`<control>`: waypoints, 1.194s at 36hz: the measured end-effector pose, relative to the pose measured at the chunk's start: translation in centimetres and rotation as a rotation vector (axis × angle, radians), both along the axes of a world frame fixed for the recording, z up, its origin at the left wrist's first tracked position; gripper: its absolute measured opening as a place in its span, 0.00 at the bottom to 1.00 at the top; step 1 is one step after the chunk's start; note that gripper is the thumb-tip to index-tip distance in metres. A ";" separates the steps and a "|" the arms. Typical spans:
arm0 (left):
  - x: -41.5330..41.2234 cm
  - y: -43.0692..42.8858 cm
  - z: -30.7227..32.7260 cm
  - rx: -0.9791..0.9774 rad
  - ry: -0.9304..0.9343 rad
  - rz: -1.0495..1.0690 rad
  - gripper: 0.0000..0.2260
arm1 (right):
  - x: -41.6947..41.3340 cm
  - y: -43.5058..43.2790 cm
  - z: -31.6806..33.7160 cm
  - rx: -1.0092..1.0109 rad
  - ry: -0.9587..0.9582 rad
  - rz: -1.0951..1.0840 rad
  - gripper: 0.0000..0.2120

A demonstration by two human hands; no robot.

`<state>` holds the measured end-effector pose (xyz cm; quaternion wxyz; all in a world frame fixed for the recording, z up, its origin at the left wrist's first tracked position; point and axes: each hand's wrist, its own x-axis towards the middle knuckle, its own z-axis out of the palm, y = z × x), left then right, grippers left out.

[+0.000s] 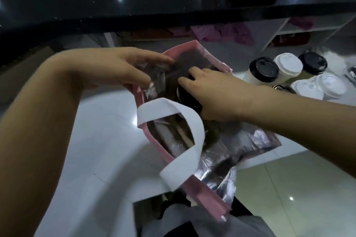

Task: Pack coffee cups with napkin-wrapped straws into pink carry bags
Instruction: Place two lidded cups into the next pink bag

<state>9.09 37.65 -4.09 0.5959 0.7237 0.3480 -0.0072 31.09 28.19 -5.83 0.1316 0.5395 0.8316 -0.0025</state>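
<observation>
A black-lidded coffee cup [185,96] is gripped from above by the right hand [208,92], fingers curled over the lid, and is held in the mouth of a pink carry bag [204,196] on the white counter [100,140]. The bag's far rim is pinched between thumb and fingers of the left hand [123,67], so that the silver foil lining [240,140] is spread and the opening is held wide. The cup is seen part-way inside, its body hidden by the hand and the bag wall; whether it is already resting on the bottom cannot be told. A white handle [195,131] is looped across the near half of the opening, just beside the cup. More lidded cups [288,65], some black-topped and some white-topped, are grouped on the counter to the right, well apart from the bag. No napkin-wrapped straw can be made out with certainty. For the step to be done well, the cup is best kept upright and lowered straight down until it is seated flat, with the rim pulled taut and the handle kept off the lid. The soft lining is judged likely to fold inward and snag the cup if the left grip is eased too soon.
</observation>
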 end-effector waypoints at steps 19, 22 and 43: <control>-2.4 -0.3 -1.3 -0.072 -0.250 -0.038 0.38 | -1.4 1.6 -1.3 -0.143 0.065 0.032 0.27; -2.6 -0.4 -1.5 -0.067 -0.240 -0.016 0.38 | -1.5 1.2 -1.6 -0.167 0.081 0.034 0.28; -1.9 -0.2 -2.4 -0.056 -0.328 0.016 0.35 | 0.0 0.0 -1.6 -0.061 0.124 0.091 0.23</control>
